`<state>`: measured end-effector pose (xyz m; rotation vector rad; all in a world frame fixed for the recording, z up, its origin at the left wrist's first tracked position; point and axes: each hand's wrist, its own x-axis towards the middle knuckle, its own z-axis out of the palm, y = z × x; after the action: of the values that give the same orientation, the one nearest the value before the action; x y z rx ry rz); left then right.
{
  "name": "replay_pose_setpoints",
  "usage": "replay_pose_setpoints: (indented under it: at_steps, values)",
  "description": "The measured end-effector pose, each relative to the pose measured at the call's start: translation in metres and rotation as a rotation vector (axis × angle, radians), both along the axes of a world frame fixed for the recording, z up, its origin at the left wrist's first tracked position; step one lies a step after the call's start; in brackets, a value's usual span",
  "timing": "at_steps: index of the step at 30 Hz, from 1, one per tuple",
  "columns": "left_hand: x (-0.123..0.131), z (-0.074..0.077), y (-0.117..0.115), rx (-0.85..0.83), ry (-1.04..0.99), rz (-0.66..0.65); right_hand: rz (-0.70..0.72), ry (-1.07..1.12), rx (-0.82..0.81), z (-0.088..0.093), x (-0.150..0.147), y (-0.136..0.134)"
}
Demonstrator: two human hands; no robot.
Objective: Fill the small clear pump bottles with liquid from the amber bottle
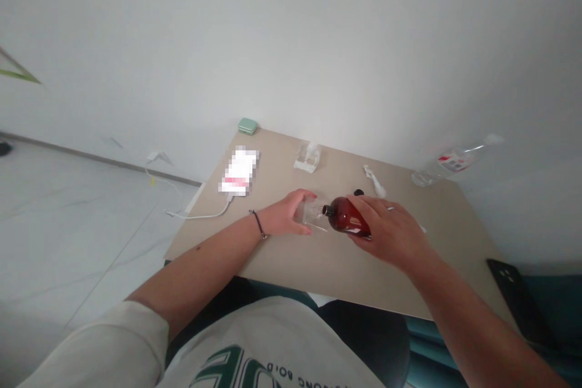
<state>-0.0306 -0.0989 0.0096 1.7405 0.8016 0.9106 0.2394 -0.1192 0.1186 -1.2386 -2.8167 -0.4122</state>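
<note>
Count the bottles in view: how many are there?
2. The amber bottle is held tilted in the right hand, and a clear plastic bottle lies at the far right edge of the table. Others may be hidden.

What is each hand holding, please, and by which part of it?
The right hand grips an amber bottle around its body, neck tilted toward a clear cup; the left hand holds that cup around its side.

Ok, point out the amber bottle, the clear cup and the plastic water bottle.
amber bottle (348,217): head view, on its body.
clear cup (310,213): head view, on its wall.
plastic water bottle (450,163): head view, on its label.
</note>
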Motion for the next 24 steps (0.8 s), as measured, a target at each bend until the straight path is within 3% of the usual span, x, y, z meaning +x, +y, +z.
replay_pose_setpoints:
  at_steps: [24]
  values:
    - [-0.0009, 0.0007, 0.0004, -0.057, 0.014, -0.015, 0.007, -0.023, 0.039, 0.003, 0.0008, -0.0009]
